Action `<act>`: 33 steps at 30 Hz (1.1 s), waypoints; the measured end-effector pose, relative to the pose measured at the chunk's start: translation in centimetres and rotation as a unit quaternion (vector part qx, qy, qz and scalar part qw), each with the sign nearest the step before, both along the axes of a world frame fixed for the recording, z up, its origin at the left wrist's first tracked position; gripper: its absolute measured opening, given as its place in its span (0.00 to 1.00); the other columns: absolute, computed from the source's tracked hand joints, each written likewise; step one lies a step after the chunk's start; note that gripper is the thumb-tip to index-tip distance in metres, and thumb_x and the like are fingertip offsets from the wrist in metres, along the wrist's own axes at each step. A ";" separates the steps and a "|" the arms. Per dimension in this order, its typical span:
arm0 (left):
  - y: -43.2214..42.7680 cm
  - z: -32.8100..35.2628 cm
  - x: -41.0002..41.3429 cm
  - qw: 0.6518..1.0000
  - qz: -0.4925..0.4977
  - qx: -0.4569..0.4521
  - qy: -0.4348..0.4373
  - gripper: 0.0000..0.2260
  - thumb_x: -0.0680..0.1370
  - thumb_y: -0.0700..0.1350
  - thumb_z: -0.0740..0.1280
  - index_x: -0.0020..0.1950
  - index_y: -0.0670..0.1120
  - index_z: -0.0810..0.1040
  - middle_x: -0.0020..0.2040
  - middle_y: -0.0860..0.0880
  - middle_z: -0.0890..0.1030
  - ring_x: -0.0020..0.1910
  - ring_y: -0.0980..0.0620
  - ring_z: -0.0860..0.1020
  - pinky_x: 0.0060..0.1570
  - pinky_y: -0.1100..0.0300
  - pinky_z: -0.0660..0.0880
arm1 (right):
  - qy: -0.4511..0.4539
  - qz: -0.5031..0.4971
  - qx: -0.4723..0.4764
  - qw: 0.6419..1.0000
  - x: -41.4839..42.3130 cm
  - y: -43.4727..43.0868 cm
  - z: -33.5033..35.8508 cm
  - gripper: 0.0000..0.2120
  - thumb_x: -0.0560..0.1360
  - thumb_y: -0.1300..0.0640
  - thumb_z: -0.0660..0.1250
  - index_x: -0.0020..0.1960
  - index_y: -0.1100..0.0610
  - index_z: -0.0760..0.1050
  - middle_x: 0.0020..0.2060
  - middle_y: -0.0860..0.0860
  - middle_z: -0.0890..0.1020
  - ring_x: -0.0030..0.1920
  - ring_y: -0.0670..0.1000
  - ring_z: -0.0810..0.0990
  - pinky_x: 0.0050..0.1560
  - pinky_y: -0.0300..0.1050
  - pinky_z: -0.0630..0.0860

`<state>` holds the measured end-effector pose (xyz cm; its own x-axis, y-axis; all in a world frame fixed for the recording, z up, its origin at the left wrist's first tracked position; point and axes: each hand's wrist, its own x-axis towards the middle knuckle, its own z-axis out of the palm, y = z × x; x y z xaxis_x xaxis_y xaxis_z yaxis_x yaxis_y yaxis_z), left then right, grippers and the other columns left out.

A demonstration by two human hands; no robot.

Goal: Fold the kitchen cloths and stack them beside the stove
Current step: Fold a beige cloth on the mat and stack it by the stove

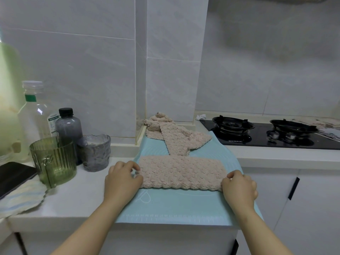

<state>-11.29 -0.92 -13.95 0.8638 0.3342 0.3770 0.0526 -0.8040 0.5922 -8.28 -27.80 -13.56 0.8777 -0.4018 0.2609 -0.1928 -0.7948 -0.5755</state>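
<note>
White desk at frame centre carries a blue mat [165, 205] where my left hand [122, 178] and right hand [239, 186] pinch the pink cloth [181, 173] ends; I'd fold edges square.

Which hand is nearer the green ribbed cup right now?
Left. The left hand grips the folded cloth's left end, just right of the green cup. The right hand grips the cloth's far end, toward the stove.
</note>
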 end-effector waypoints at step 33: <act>-0.2 0.0 1.7 0.930 -0.227 -0.288 0.014 0.16 0.81 0.48 0.56 0.69 0.57 0.60 0.55 0.48 0.77 0.53 0.52 0.78 0.56 0.60 0.69 | -0.106 0.175 0.302 0.931 2.4 7.0 7.1 0.20 0.73 0.62 0.64 0.64 0.55 0.67 0.52 0.52 0.74 0.51 0.52 0.75 0.52 0.47 0.74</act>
<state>-9.58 -1.15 -13.91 0.9721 0.0730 0.2228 -0.1921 -0.2967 0.9354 -5.83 -20.84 -6.44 0.9373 -0.2300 0.2618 0.1857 -0.3060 -0.9338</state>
